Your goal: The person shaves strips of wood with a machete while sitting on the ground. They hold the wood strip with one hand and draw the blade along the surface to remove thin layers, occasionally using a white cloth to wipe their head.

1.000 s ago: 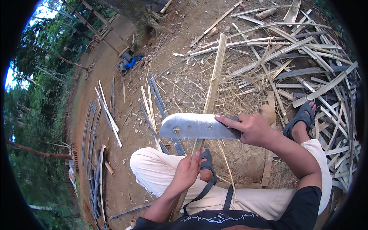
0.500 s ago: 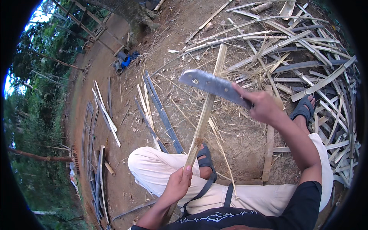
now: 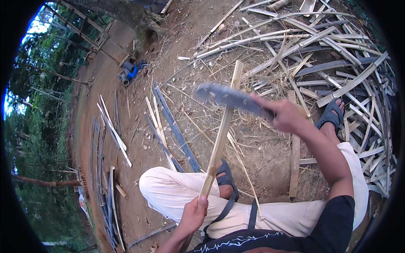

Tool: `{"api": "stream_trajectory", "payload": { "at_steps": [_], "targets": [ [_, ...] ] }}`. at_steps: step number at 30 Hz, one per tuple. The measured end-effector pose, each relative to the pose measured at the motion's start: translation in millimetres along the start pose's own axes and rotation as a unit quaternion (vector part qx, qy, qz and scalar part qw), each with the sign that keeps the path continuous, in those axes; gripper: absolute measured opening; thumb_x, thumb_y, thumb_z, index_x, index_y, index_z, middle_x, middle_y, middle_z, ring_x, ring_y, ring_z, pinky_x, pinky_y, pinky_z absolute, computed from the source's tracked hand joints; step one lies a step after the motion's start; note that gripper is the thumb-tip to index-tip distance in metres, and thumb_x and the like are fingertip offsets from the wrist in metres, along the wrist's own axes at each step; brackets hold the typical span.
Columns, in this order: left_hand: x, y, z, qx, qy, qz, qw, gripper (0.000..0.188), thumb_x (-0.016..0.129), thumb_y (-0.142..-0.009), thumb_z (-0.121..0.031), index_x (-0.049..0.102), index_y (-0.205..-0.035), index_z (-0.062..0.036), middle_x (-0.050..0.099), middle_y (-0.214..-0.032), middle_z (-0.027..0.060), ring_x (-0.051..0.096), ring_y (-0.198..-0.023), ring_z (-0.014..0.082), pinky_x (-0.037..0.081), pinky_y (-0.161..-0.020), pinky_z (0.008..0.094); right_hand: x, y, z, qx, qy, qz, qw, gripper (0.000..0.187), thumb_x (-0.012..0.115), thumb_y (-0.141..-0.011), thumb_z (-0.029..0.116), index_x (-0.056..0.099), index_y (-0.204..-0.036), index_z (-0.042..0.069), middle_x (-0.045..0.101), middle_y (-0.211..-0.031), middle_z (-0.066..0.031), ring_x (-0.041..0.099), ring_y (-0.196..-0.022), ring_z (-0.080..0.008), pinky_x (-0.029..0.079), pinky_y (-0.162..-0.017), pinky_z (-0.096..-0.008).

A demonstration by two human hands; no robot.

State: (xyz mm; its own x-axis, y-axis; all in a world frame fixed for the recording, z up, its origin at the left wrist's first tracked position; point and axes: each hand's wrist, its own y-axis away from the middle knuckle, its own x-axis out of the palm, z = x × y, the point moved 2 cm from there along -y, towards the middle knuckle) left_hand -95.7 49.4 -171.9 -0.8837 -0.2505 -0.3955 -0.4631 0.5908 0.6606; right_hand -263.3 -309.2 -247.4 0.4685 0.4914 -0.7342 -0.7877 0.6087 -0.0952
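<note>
My left hand point(image 3: 193, 215) is closed around the lower part of a long split bamboo strip point(image 3: 221, 135), which slants up and away from my lap. In my right hand point(image 3: 287, 114) is a broad machete point(image 3: 234, 100), its handle mostly hidden by my fingers and the index finger stretched along the blade. The blade lies across the upper part of the strip, blurred by motion; whether it touches the wood I cannot tell. Thin shavings point(image 3: 238, 154) hang or lie beside the strip.
A big heap of split bamboo point(image 3: 350, 80) covers the ground on the right, by my sandalled foot point(image 3: 331, 116). Dark and pale strips point(image 3: 175, 126) lie ahead to the left, with more bundles point(image 3: 110, 206) farther left. A tree trunk point(image 3: 130, 19) and a blue item point(image 3: 134, 72) are beyond.
The machete has shifted slightly down and now blurs. The bamboo strip has moved a little toward me, and my left hand is slightly lower. The whole view has tilted a little.
</note>
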Motion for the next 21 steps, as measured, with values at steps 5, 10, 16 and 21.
{"api": "stream_trajectory", "payload": {
  "at_steps": [5,10,16,21],
  "targets": [
    [3,7,4,-0.048,0.023,0.007,0.999,0.051,0.042,-0.106,-0.045,0.053,-0.077,-0.0051,0.046,-0.061,-0.0035,0.038,-0.057,0.0057,0.034,-0.052,0.0252,8,6,0,-0.067,0.022,0.010,0.997,0.081,0.058,-0.082,-0.002,0.041,-0.148,0.041,0.073,-0.079,-0.0120,0.069,-0.062,-0.0213,0.057,-0.061,-0.0374],
    [-2,12,9,-0.074,0.010,0.013,0.997,0.051,0.042,-0.106,-0.046,0.051,-0.075,-0.0069,0.044,-0.061,-0.0045,0.037,-0.056,0.0054,0.032,-0.050,0.0245,-12,-2,-46,0.117,-0.040,0.010,0.992,0.077,0.060,-0.083,0.001,0.042,-0.149,0.035,0.070,-0.076,-0.0157,0.068,-0.063,-0.0226,0.056,-0.070,-0.0362],
    [-1,11,9,-0.162,0.177,0.155,0.958,0.049,0.036,-0.105,-0.053,0.050,-0.087,-0.0093,0.033,-0.058,-0.0060,0.027,-0.047,0.0055,0.024,-0.042,0.0239,18,-4,-51,0.038,-0.087,-0.163,0.982,0.075,0.060,-0.085,0.001,0.040,-0.151,0.029,0.071,-0.082,-0.0173,0.069,-0.072,-0.0224,0.055,-0.076,-0.0330],
    [0,-15,-16,-0.116,0.250,0.211,0.938,0.049,0.031,-0.105,-0.056,0.045,-0.103,-0.0091,0.038,-0.059,-0.0006,0.028,-0.042,0.0068,0.025,-0.039,0.0218,19,11,-4,0.065,-0.125,-0.025,0.990,0.077,0.064,-0.085,0.005,0.037,-0.152,0.033,0.072,-0.086,-0.0135,0.067,-0.064,-0.0227,0.058,-0.065,-0.0331]
  ]
}}
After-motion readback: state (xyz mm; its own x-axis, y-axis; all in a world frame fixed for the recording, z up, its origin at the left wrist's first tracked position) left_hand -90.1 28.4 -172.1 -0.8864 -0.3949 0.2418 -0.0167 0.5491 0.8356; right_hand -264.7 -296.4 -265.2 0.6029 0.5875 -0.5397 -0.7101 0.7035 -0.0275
